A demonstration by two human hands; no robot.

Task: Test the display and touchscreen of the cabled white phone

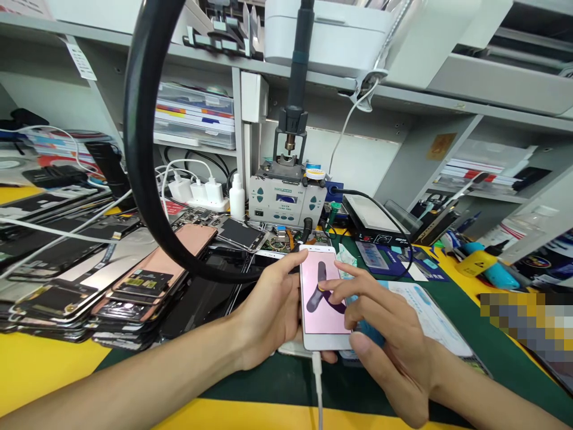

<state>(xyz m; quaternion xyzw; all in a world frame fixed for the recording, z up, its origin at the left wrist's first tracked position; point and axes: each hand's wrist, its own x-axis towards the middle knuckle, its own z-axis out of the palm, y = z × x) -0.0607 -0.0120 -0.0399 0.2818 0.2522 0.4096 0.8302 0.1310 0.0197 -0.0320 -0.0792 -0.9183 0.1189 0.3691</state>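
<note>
A white smartphone (320, 280) lies in my left hand (273, 304), thumb along its left edge and fingers passing underneath. Its lit pink screen shows a dark, thick smeared trail. From the phone's bottom edge a white charging cable (317, 382) runs down toward me. Over the screen's right side is my right hand (389, 328), fingers apart and bent, holding nothing. One fingertip appears to touch the glass at the dark trail. Under the phone, partly hidden, another pale flat item (293, 347) rests on the green mat (250, 382).
Stacked phone parts and screens (152, 280) fill the left. A soldering station (286, 200) stands ahead, with a thick black hose (134, 119) arching in front. A power strip (201, 200) and white bottle (237, 197) sit behind. Toward the right are a yellow bottle (477, 260) and printed sheet (430, 313).
</note>
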